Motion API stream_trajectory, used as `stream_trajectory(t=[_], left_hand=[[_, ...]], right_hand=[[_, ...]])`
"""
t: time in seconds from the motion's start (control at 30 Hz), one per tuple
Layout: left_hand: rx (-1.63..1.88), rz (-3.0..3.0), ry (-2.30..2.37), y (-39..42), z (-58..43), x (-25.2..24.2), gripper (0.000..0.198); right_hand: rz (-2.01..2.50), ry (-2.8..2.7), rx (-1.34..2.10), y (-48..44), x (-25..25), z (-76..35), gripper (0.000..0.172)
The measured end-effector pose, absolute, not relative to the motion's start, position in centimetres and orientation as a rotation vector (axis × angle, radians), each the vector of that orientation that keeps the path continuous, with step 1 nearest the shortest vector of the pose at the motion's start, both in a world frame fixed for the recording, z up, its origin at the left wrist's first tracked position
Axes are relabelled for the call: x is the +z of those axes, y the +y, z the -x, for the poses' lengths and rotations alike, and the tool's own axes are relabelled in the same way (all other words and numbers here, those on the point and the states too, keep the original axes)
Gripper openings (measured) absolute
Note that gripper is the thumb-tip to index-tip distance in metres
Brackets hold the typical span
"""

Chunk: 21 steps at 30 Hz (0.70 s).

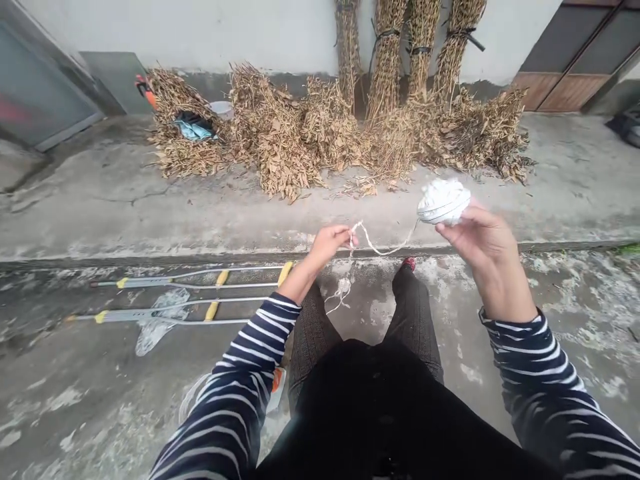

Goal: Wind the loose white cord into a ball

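Observation:
In the head view my right hand (483, 250) grips a wound ball of white cord (444, 201), held up at the right, with the thumb and fingers around its lower right side. A loose strand of cord (387, 252) sags from the ball across to my left hand (330, 243). The left thumb and fingertips pinch that strand. Below the left hand a tail of the cord hangs down between my legs, with a tangled white clump (344, 288) near its lower end.
Piles of dry stalks (285, 133) lie on the raised concrete step (200, 213). Tied stalk bundles (387, 60) lean against the wall. Two crutches (190, 283) and a clear plastic bag (153, 330) lie on the ground at the left. A blue cloth (194, 130) rests on the stalks.

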<state>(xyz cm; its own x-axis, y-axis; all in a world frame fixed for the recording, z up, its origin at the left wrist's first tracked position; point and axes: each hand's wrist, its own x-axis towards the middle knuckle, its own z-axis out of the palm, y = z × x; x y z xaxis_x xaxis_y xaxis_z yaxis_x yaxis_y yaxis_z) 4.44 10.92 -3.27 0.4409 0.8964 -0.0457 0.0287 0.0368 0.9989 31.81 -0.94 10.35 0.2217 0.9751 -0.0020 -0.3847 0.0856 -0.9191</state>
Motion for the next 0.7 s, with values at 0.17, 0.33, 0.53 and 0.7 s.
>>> stream_trajectory(t=[0.17, 0.33, 0.53, 0.7], left_hand=[[0.492, -1.703, 1.222, 10.1, -4.8, -7.0, 0.014], [0.673, -1.704, 1.168, 8.8, -6.8, -6.6, 0.038], [1.012, -1.493, 0.693, 6.4, -11.6, -2.9, 0.035], [0.964, -1.353, 0.713, 4.6, -11.6, -3.1, 0.034]], right_hand=[[0.993, -0.876, 1.300, -0.8, 10.3, -31.4, 0.047], [1.026, -0.855, 1.373, -0.2, 9.6, -30.0, 0.046], [1.068, -0.898, 1.466, 0.5, 8.5, -27.3, 0.048], [1.158, -1.135, 1.269, 0.5, 9.4, -27.1, 0.053]])
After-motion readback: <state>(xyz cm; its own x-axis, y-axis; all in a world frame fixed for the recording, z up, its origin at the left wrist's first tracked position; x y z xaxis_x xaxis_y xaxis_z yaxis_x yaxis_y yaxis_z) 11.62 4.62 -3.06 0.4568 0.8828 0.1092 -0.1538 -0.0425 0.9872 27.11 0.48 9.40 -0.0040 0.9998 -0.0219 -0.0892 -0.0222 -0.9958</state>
